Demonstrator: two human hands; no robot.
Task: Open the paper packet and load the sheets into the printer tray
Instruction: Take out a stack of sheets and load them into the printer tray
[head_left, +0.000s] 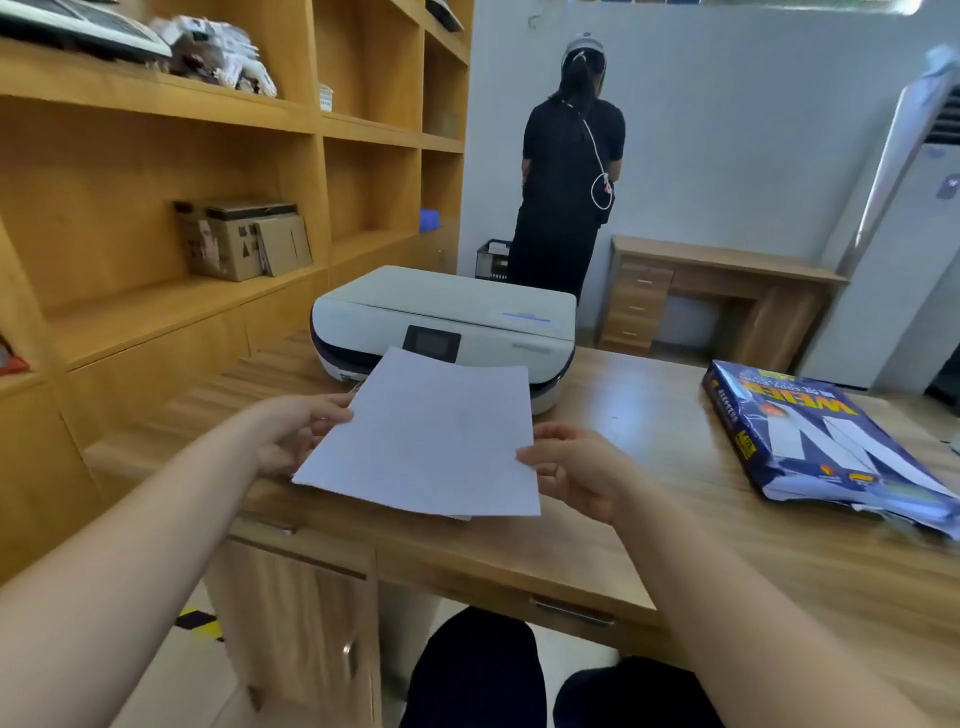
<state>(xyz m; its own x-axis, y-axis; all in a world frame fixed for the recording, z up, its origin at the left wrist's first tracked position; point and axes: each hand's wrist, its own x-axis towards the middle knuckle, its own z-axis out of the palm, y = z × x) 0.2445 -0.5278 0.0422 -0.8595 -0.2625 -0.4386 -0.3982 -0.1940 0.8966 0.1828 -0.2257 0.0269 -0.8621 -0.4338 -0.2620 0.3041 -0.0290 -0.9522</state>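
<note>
Dark-trousered knees (475, 670) are showing at 6 o'clock under the wooden desk (597, 525); two bare forearms are reaching up from the bottom corners; left hand (293, 434) is pinching the left edge of the thin stack of white paper sheets (428, 439), thumb on top, fingers underneath; right hand (574, 470) is sitting at the stack's right edge at about 3 o'clock of it, fingers curled and loosely spread, thumb tip touching the edge, full grip cannot be told; sheets are being held slightly tilted above the desk top, far edge overlapping the front of the white flatbed printer (447, 325) at 12 o'clock; printer tray itself is hidden behind the sheets; printer's small dark screen is peeking just above the paper; blue paper packet with big white and yellow lettering (826, 441) is lying flat on the desk at 3 o'clock, well apart from the hands, near end torn open with white sheet edges showing; light wooden shelving (218, 135) is filling 9 to 11 o'clock, cardboard boxes (241, 239) sitting on one shelf; a person in black clothes (569, 171) is standing back-turned at 12 o'clock beyond the printer; a small wooden desk with drawers (711, 296) is standing at 2 o'clock against the wall.
</note>
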